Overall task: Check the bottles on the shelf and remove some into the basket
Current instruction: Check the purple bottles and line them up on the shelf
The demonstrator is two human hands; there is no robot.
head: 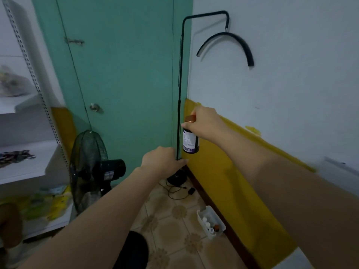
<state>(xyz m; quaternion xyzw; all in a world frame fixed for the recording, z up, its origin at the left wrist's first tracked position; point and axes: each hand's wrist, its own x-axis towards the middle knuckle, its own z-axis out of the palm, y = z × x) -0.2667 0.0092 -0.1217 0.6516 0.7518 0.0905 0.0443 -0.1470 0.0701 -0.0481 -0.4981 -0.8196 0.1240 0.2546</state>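
The right grip (204,121) holds a dark bottle (190,141) by its neck. The left grip (161,160) clasps the lamp pole (180,94). I think the bottle goes down into the basket (217,234) next.

Dark glossy bottle (190,140) w/ paper label, shiny copper-tone metal cap (190,119), white plastic basket (211,222)

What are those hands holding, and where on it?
The right hand grips a dark bottle by its neck, just under the cap. The left hand holds the black pole low down.
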